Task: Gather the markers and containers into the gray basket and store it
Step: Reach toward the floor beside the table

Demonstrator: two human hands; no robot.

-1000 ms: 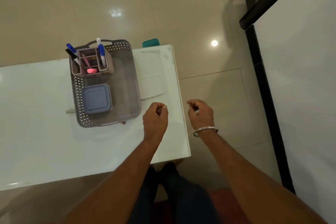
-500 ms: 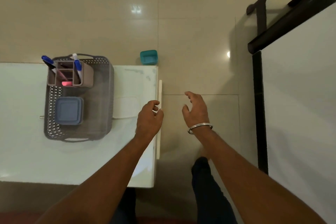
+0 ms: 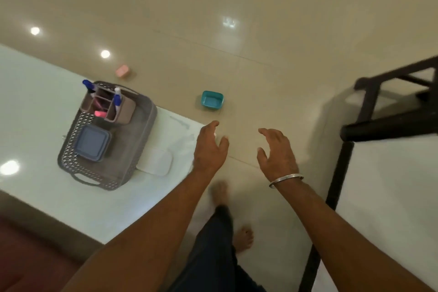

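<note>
Right now the left hand (image 3: 209, 147) and the right hand (image 3: 277, 152) are hanging empty at the corner of the glossy white tabletop (image 3: 47, 185), fingers loosely spread. Further out, the gray perforated plastic basket (image 3: 136, 134) is sitting on that tabletop, carrying a blue square lidded container (image 3: 92, 142) and a taupe divided holder (image 3: 123, 112) of blue-capped markers (image 3: 116, 99). Beyond, a teal rectangular plastic tub (image 3: 212, 100) is lying on the floor.

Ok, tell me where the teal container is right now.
In the head view the teal container sits on the floor beyond the table, ahead of the left hand and right of the gray basket.
</note>
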